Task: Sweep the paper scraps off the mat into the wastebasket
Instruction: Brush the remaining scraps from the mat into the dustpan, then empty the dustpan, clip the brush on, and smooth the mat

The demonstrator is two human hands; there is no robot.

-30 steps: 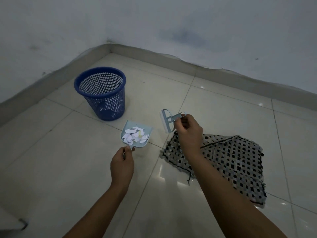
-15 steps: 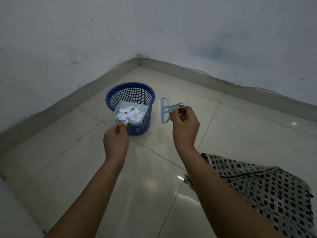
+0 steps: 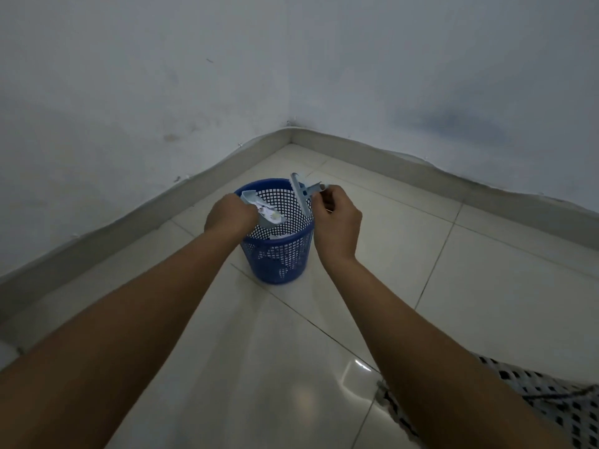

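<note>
I look down at a tiled floor (image 3: 486,286) in a room corner. A blue mesh wastebasket (image 3: 278,254) stands at about twelve o'clock from me, just in front of the corner.

My left hand (image 3: 228,217) is over the basket's rim at its nine o'clock side. Its grip is curled round the handle of a small pale dustpan (image 3: 264,210), which is tipped mouth-down into the basket. I judge the tilt is there to let the scraps slide off. A few paper scraps (image 3: 270,211) cling to the pan, and more white paper shows through the mesh at the bottom of the basket.

My right hand (image 3: 337,222) is at the basket's three o'clock side. Its fingers and thumb pinch the handle of a small brush (image 3: 301,197), held upright over the rim with its head just beside the pan. I judge it is kept close to flick off whatever sticks.

The checked mat (image 3: 557,406) lies on the floor at five o'clock, well apart from the basket. Only its corner shows, so I cannot tell whether scraps remain on it.
</note>
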